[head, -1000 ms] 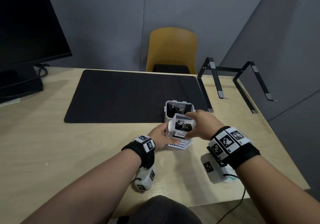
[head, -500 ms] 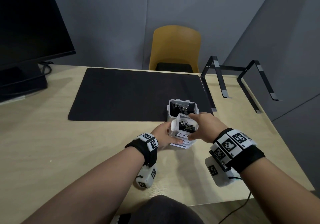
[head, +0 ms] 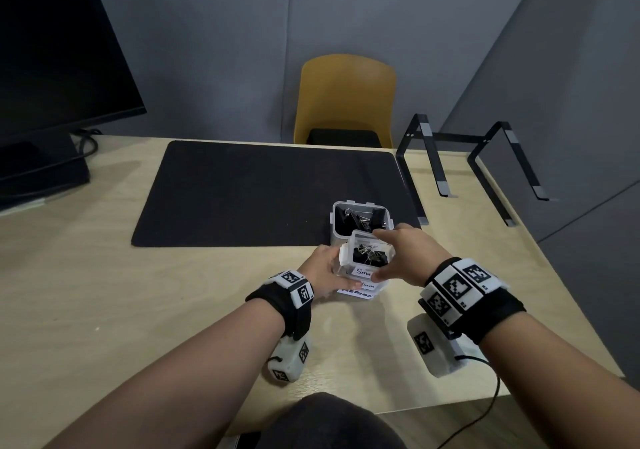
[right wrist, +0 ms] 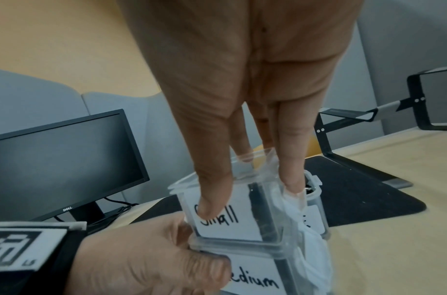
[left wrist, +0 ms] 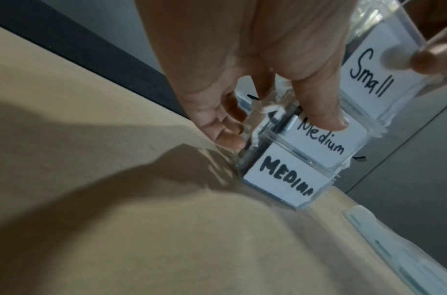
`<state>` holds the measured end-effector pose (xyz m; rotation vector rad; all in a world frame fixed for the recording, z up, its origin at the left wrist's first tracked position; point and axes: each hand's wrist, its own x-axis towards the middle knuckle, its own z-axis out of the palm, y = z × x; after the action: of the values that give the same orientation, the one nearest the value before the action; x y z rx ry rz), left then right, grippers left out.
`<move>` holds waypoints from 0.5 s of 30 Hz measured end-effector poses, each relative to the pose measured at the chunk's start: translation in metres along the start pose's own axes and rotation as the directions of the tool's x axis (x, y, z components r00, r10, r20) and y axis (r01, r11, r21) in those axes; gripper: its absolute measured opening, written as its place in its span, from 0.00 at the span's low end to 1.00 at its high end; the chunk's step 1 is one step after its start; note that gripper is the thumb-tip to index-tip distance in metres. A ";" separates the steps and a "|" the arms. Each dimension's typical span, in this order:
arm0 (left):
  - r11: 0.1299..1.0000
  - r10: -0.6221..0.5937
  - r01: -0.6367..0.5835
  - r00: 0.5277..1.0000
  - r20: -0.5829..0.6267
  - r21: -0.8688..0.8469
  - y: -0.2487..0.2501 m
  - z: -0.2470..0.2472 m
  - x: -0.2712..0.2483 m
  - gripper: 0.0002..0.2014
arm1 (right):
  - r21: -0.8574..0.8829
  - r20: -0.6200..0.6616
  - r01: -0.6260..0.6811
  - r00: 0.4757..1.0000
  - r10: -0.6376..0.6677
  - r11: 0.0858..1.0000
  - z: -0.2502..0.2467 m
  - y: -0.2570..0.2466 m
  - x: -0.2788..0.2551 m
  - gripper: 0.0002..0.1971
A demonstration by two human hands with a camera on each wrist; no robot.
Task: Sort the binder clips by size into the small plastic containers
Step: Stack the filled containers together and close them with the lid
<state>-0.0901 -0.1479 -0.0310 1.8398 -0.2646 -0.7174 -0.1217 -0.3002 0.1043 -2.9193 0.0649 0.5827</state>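
Two clear containers are stacked near the mat's front edge. The top one, labelled "Small" [head: 362, 271] [left wrist: 373, 79] [right wrist: 224, 223], holds small black binder clips [head: 370, 257]. Under it is the "Medium" container [head: 367, 285] [left wrist: 323, 143] [right wrist: 257, 281], standing on a white "MEDIUM" card [left wrist: 285, 179]. My left hand [head: 332, 268] [left wrist: 275, 127] grips the medium container, thumb on its label. My right hand [head: 379, 254] [right wrist: 252, 193] pinches the small container from above, thumb on the label and fingers behind. Just behind them, a third clear container [head: 334, 216] holds larger black clips [head: 356, 221].
A black desk mat [head: 259, 188] covers the middle of the wooden table [head: 104, 292]. A monitor [head: 52, 67] stands at the far left, a black laptop stand [head: 467, 157] at the far right, a yellow chair [head: 346, 102] beyond the table. The table's right edge is close.
The small container, tilted a second ago, now sits more level on the medium one. Both hands keep their holds and have barely shifted.
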 end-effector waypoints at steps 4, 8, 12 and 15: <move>0.998 -0.005 0.006 1.000 -0.013 0.057 0.000 0.000 0.001 0.42 | 0.025 -0.007 -0.005 1.000 0.005 1.000 0.002 0.002 0.000 0.45; 0.999 -0.032 0.031 0.999 0.044 0.010 0.022 -0.009 -0.017 0.31 | 0.027 -0.018 -0.009 1.000 0.010 1.000 0.003 0.003 -0.001 0.45; 0.992 -0.043 0.049 0.997 0.057 -0.114 0.025 -0.021 -0.021 0.30 | 0.038 -0.017 -0.012 1.000 0.012 0.999 0.003 0.003 -0.001 0.44; 0.982 -0.032 0.023 0.998 -0.048 -0.188 0.026 -0.025 -0.026 0.27 | 0.036 -0.019 -0.010 1.000 0.011 0.999 0.003 0.004 -0.001 0.43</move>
<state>-0.0918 -0.1257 0.0068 1.6825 -0.1342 -0.6902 -0.1245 -0.3038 0.1011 -2.8915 0.0925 0.5501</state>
